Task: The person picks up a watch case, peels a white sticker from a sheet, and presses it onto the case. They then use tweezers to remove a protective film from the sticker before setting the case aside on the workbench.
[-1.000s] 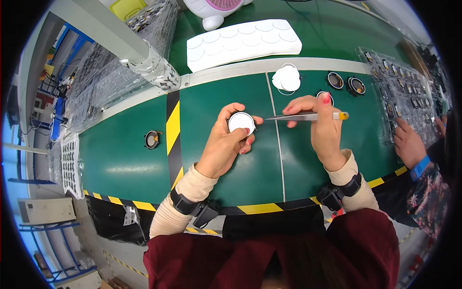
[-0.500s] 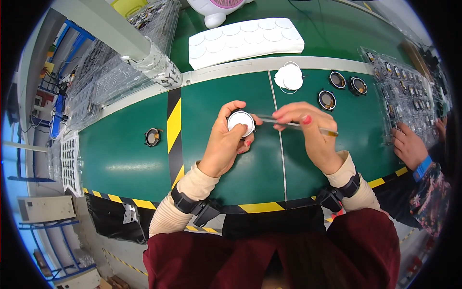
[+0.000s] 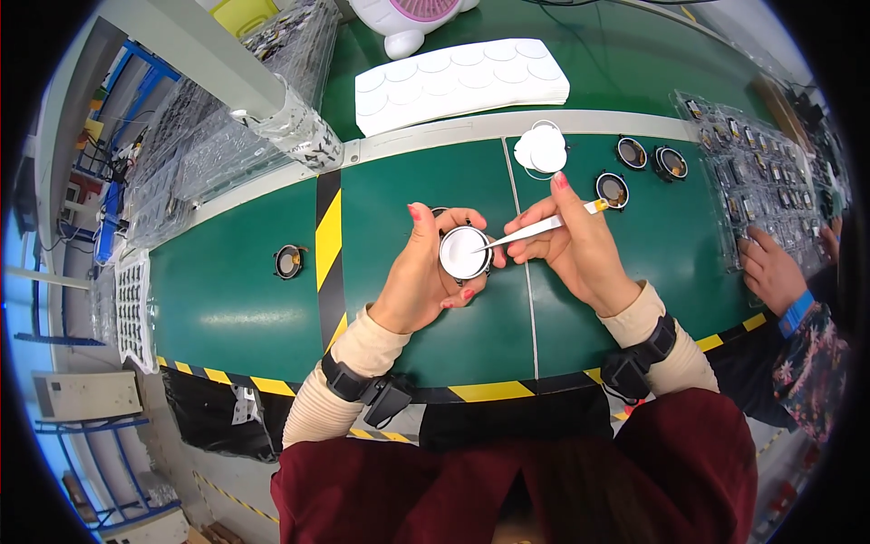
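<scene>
A: What do the fingers hold?

B: The left hand (image 3: 421,276) has its fingers closed around a round disc part (image 3: 464,252), white face up, above the middle of the green table (image 3: 245,299). The right hand (image 3: 575,249) pinches white tweezers (image 3: 542,227), whose tip touches the disc's white face.

A: Any change from before?

B: A second ago the tweezers lay nearly level, well right of the disc. Since then the right hand has swung in, so the tip is now on the disc.

A: Which way does the tool point?

B: Its long axis runs from far right down to near left, tip towards the left hand, yellow end far right, close to a dark round part (image 3: 613,189).

A: And room around?

B: Bare table lies left of the hands, out to a lone round part (image 3: 288,261) past the yellow-black stripe (image 3: 328,245). Far of them sit a pile of white discs (image 3: 542,148) and a white tray (image 3: 458,83). To the right, another person's hand (image 3: 772,268) rests by a clear tray of parts (image 3: 761,172).
</scene>
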{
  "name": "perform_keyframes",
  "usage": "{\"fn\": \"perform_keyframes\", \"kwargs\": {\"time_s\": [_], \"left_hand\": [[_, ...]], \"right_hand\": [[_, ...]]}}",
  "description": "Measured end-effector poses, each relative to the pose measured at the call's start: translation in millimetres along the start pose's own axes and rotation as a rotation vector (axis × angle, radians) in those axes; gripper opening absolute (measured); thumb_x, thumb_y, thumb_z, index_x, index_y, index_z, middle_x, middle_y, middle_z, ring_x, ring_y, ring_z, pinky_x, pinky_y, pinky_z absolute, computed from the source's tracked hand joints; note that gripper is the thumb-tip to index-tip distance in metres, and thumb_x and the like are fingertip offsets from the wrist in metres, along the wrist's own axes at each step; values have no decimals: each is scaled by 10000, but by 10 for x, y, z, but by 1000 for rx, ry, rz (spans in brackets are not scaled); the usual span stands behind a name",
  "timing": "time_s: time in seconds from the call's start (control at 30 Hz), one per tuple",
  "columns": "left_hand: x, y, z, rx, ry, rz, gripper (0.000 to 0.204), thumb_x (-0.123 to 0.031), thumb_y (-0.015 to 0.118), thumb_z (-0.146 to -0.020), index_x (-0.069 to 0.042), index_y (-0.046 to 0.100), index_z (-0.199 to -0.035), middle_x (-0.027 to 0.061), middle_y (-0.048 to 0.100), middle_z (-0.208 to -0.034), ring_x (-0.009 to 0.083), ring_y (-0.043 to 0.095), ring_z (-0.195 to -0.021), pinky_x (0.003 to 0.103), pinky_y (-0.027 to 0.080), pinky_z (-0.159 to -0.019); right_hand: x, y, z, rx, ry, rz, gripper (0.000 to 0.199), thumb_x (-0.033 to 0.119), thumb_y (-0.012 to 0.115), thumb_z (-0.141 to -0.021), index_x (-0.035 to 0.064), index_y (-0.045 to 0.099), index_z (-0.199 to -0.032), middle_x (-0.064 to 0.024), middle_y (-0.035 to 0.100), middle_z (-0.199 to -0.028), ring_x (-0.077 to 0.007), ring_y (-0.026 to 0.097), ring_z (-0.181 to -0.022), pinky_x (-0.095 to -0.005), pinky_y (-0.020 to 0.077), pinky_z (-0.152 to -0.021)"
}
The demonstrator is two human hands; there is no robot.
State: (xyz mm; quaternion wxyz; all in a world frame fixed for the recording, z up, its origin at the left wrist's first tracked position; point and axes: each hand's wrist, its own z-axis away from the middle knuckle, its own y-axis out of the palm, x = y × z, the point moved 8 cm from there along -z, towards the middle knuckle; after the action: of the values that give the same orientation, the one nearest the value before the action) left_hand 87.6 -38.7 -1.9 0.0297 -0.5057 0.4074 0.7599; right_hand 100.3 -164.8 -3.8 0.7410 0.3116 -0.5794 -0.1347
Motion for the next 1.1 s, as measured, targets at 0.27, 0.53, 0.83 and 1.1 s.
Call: {"fn": "perform_keyframes", "kwargs": {"time_s": [0.27,0.53,0.83,1.1], "left_hand": [[52,108,26,33,-72,104,664,-658,164,-856,-98,420,-1103,126,550,-948,115,460,-576,193,313,-400],[49,77,17,2,-118,143,305,-257,306,-925,-72,395,-1150,150,548,-973,134,461,-589,212,336,-400],[46,-20,-14,-113,-95,-18,286,-63,289,-860,-43,364,-1135,197,549,-952,139,440,-537,212,321,-362],[86,-17,9,-101,-104,-39,272,-59,280,-856,-46,368,-1113,190,560,-952,138,445,-530,215,327,-364]], "right_hand": [[-110,-43,-13,-160,96,-275,445,400,415,-927,-15,569,-881,-193,608,-932,-214,639,-750,-278,541,-679],[-33,-67,-25,-149,-2,-242,446,394,401,-933,-21,564,-930,-191,607,-941,-230,639,-781,-297,540,-686],[766,47,244,-256,-716,526,529,413,290,-958,-35,566,-906,-102,580,-793,-164,571,-643,-304,517,-679],[1235,-60,13,-432,-760,583,542,393,342,-952,-62,593,-797,-81,563,-707,-137,551,-616,-267,519,-632]]}}
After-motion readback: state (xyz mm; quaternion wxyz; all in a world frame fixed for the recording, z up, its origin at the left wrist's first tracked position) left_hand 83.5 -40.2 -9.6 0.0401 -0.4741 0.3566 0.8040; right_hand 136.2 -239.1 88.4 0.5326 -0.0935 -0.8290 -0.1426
